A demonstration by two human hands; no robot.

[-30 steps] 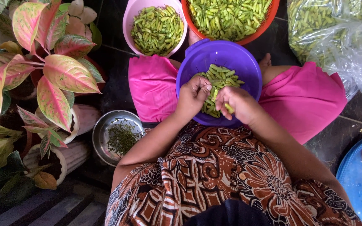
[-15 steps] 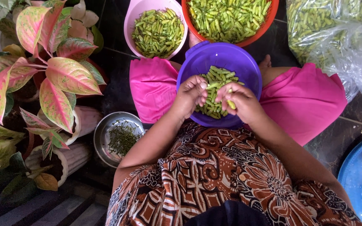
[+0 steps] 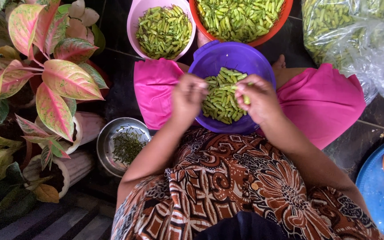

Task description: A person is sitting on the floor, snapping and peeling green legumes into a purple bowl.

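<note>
Green chilies [image 3: 221,98] are lying heaped in the purple bowl [image 3: 210,62] that we are balancing on our lap, between our knees in pink trousers [image 3: 156,91]. Nearest to us, our forearms are angling inward over the brown patterned cloth [image 3: 227,186] and meeting above the bowl, wrists bent down. Our left hand [image 3: 187,100] is curling over the near left edge of the heap, knuckles up, fingers bunched together and dipping among the chilies; we cannot tell whether they are pinching one, since the fingertips are hidden under the hand. Our right hand [image 3: 258,98] is hovering over the right side of the heap, its fingers closed together around a single pale green chili [image 3: 246,99] that is peeking out beside the thumb. The two hands are sitting close, with the heap showing between them.

To our left, a steel bowl [image 3: 107,146] is resting on the dark floor, holding a scatter of thin green stems [image 3: 127,146]. Beside it, potted plants with pink and green leaves [image 3: 63,80] are standing. Beyond our knees, a pink bowl [image 3: 134,22] and an orange bowl [image 3: 263,40] are sitting side by side, both full of chilies. Far right, a clear plastic bag [image 3: 356,40] is holding more chilies.
</note>
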